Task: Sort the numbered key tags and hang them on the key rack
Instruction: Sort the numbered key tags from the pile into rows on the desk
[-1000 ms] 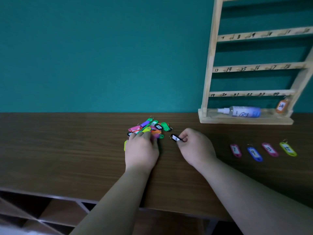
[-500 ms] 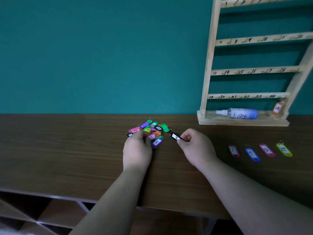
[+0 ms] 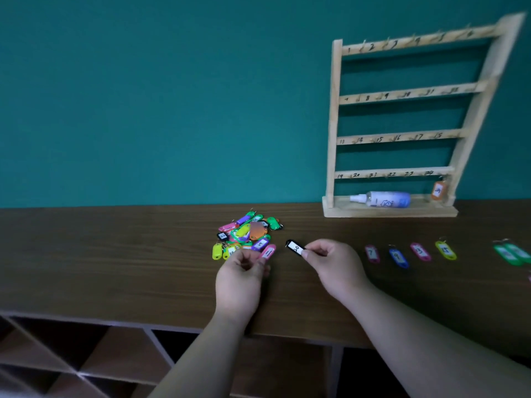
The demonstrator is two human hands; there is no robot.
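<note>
Sorting looks barely begun. Only one orange tag [image 3: 439,191] hangs on the key rack [image 3: 334,110], at the right end of its lowest rail; the other hooks look bare. On the bench [image 3: 115,268], right of the hands, a pink 7 tag [image 3: 372,253], blue 9 tag [image 3: 398,257], pink 13 tag [image 3: 420,251] and yellow 15 tag [image 3: 445,249] lie in a row, with green tags [image 3: 513,254] further right. Most tags sit in the pile [image 3: 247,232]. The left grip [image 3: 241,280] pinches a pink 1 tag [image 3: 267,252] just beside the pile. The right grip [image 3: 336,262] pinches a black tag [image 3: 295,247] between pile and row. The rack's base holds a spray bottle [image 3: 380,199] lying on its side.
</note>
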